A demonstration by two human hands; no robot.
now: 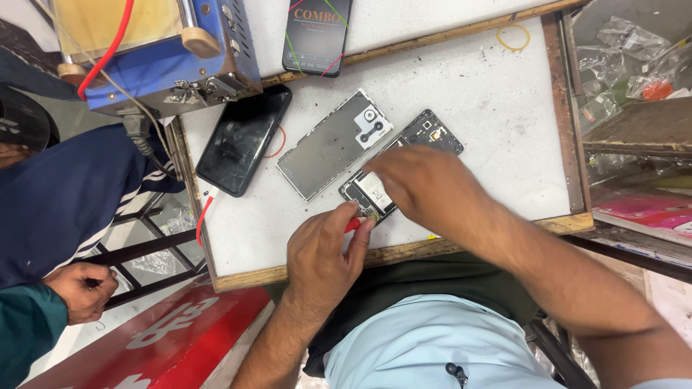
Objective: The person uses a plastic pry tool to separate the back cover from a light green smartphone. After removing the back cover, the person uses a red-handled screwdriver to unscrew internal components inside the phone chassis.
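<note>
Opened phone point(375, 193), steadied flat on the tabletop point(497, 115) by the right hand point(422, 189) (fingers spread), a red-handled tool point(352, 225) pinched in the left hand point(321, 252).

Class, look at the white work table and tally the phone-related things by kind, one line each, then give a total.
Opened phone body under the right hand: 1
Removed grey back cover: 1
Whole black phone, screen up: 1
Black phone box: 1
Red-handled tool in the left hand: 1
Total: 5
</note>
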